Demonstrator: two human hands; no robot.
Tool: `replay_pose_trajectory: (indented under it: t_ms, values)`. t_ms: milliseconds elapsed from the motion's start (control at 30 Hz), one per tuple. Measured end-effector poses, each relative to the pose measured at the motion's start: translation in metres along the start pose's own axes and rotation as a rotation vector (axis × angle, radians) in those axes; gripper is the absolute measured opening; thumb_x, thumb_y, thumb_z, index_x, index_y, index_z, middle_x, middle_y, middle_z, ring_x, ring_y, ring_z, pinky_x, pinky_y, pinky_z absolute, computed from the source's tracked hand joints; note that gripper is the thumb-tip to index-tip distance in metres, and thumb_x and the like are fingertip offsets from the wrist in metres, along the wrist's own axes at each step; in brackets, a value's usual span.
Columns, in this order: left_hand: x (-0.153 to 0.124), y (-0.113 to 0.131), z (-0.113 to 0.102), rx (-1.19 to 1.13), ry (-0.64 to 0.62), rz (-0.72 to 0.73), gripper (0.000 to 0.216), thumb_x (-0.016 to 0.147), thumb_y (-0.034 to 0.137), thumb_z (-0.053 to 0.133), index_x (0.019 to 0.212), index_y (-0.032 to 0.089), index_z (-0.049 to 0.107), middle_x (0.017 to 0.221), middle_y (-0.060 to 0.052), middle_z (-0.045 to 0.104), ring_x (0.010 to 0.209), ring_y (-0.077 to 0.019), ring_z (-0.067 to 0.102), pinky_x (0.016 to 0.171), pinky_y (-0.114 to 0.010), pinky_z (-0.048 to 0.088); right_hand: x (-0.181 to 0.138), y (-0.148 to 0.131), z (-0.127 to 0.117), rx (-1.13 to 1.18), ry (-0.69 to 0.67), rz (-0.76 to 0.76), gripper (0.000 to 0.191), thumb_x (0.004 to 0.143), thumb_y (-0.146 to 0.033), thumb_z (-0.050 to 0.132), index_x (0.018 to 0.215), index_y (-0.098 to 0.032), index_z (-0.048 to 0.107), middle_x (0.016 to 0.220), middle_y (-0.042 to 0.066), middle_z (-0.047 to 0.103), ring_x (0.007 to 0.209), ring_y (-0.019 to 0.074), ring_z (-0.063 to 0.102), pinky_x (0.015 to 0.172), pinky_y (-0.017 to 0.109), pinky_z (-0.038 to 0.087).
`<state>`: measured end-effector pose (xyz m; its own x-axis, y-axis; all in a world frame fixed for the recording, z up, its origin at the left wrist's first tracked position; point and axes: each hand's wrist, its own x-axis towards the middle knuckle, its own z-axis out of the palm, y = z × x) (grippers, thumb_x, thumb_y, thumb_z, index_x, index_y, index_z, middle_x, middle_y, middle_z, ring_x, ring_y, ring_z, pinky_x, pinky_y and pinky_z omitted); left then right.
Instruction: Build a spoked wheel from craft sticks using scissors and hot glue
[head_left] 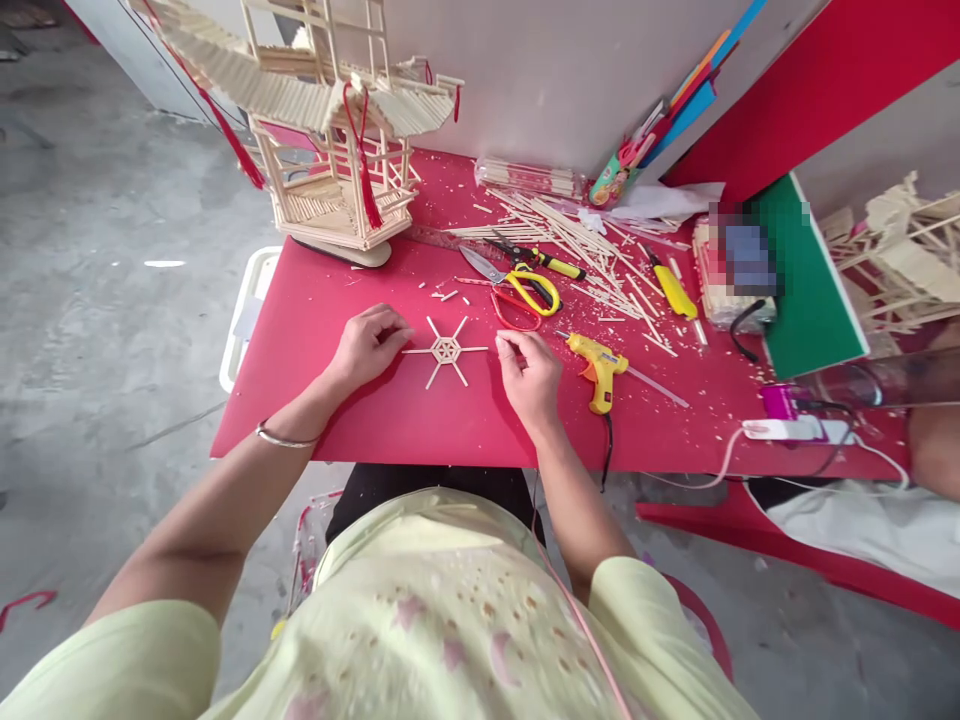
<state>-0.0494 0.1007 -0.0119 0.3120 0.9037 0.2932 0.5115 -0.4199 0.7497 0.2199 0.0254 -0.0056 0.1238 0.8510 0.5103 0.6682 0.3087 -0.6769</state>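
Observation:
A six-armed wheel of thin wooden sticks (445, 350), with a small hexagonal lattice at its centre, lies flat on the red table (360, 410) between my hands. My left hand (367, 345) rests at the wheel's left arm, fingers curled together close to the stick's end; whether they grip it is hidden. On the other side, my right hand (531, 375) is closed in a pinch just beyond the tip of the right arm. What its fingertips hold, if anything, is too small to make out. Short stick offcuts (448, 296) lie just above the wheel.
Scissors (525, 290), pliers (559, 265), a yellow glue gun (600, 368) and a yellow cutter (673, 290) lie around loose sticks (574, 235). A stick-built pavilion (341, 195) with red tassels stands back left. A power strip (795, 430) and another person's arm (934, 430) are at right.

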Motion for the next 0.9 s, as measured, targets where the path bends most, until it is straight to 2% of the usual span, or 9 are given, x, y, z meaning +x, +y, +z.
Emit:
replay_pose_trajectory:
  t_ms: [133,233,333,400,433,467,600,800,900]
  values:
    - [0.001,-0.005,-0.005,-0.082,0.001,-0.186,0.036,0.101,0.039,0.050,0.071,0.021,0.050,0.061,0.002,0.051,0.056,-0.0117,0.044,0.057,-0.028,0.035,0.009,0.007,0.004,-0.153,-0.145,-0.125,0.023,0.103,-0.036,0.057,0.110,-0.024,0.075,0.106,0.007,0.074,0.102,0.0199,0.068,0.094,0.033,0.053]
    - [0.002,-0.002,-0.009,-0.037,0.008,-0.158,0.047,0.101,0.041,0.052,0.060,0.020,0.042,0.055,0.002,0.043,0.052,-0.0110,0.039,0.054,-0.029,0.032,0.009,0.011,0.009,-0.210,-0.156,-0.140,0.021,0.103,-0.035,0.058,0.109,-0.024,0.075,0.102,0.007,0.073,0.100,0.0199,0.067,0.094,0.033,0.052]
    - [0.003,0.006,-0.012,0.014,0.084,-0.020,0.037,0.097,0.033,0.058,0.063,0.019,0.053,0.073,-0.003,0.059,0.065,-0.0134,0.053,0.064,-0.030,0.042,0.006,0.010,0.011,-0.214,-0.135,-0.132,0.022,0.103,-0.033,0.057,0.113,-0.023,0.074,0.101,0.007,0.073,0.099,0.0200,0.068,0.093,0.032,0.053]
    - [0.003,0.011,-0.013,0.027,0.132,0.031,0.016,0.092,0.025,0.060,0.078,0.018,0.066,0.095,-0.007,0.067,0.073,-0.0142,0.058,0.069,-0.030,0.046,0.004,0.007,0.009,-0.199,-0.155,-0.123,0.026,0.104,-0.029,0.053,0.120,-0.023,0.072,0.105,0.008,0.073,0.101,0.0206,0.068,0.093,0.033,0.053]
    - [0.002,0.013,-0.013,0.031,0.140,0.041,0.011,0.090,0.021,0.059,0.087,0.019,0.070,0.103,-0.008,0.068,0.074,-0.0139,0.059,0.069,-0.030,0.047,0.004,0.006,0.008,-0.194,-0.173,-0.117,0.028,0.104,-0.027,0.051,0.123,-0.024,0.071,0.106,0.009,0.073,0.103,0.0210,0.068,0.093,0.033,0.053]
    - [0.002,0.014,-0.013,0.035,0.131,0.047,0.015,0.088,0.017,0.058,0.092,0.020,0.072,0.106,-0.008,0.068,0.073,-0.0136,0.059,0.067,-0.029,0.047,0.004,0.004,0.007,-0.191,-0.194,-0.112,0.030,0.103,-0.025,0.049,0.124,-0.024,0.070,0.108,0.009,0.073,0.103,0.0214,0.068,0.093,0.034,0.053]
    - [0.000,0.017,-0.011,0.053,0.061,0.065,0.024,0.084,0.011,0.053,0.088,0.020,0.075,0.099,-0.007,0.069,0.079,-0.0151,0.063,0.065,-0.027,0.047,0.005,0.001,0.005,-0.198,-0.223,-0.095,0.028,0.100,-0.024,0.049,0.115,-0.023,0.072,0.106,0.008,0.072,0.103,0.0222,0.067,0.094,0.035,0.053]
    - [-0.001,0.013,-0.010,0.066,0.111,0.086,0.020,0.089,0.019,0.059,0.101,0.019,0.076,0.099,-0.007,0.072,0.070,-0.0124,0.060,0.064,-0.026,0.047,0.004,0.000,0.007,-0.197,-0.199,-0.095,0.024,0.101,-0.028,0.050,0.111,-0.022,0.072,0.105,0.008,0.072,0.102,0.0216,0.067,0.094,0.034,0.052]
    - [-0.002,0.008,-0.010,0.074,0.080,0.104,0.019,0.093,0.023,0.059,0.099,0.019,0.076,0.095,-0.007,0.073,0.078,-0.0148,0.065,0.068,-0.026,0.048,0.004,0.002,0.009,-0.228,-0.181,-0.106,0.025,0.102,-0.030,0.051,0.113,-0.022,0.072,0.105,0.009,0.071,0.102,0.0215,0.067,0.092,0.033,0.052]
